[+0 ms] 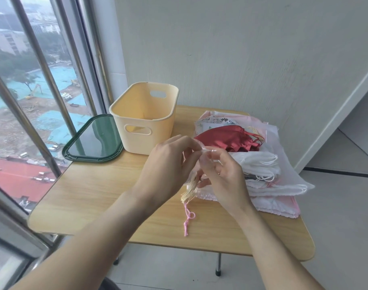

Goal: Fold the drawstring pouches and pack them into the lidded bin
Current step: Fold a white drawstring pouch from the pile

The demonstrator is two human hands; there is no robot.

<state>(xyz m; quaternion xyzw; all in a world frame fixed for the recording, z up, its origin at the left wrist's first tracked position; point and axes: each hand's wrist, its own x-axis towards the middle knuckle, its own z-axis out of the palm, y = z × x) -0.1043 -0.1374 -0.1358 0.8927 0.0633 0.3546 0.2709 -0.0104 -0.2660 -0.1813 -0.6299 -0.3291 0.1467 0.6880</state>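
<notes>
Both hands (195, 164) pinch a sheer pouch (202, 190) beside the bin (145, 120)

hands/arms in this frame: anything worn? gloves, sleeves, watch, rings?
Both hands are bare, no gloves. The left hand and right hand show no watch or wristband, and both forearms are uncovered right down to the bottom edge of the head view, so no sleeves are visible. I can make out no ring, though the fingers overlap and some are hidden. No markings show.

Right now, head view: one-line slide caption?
Both hands, left hand and right hand, pinch a sheer pouch beside the empty yellow bin.
</notes>
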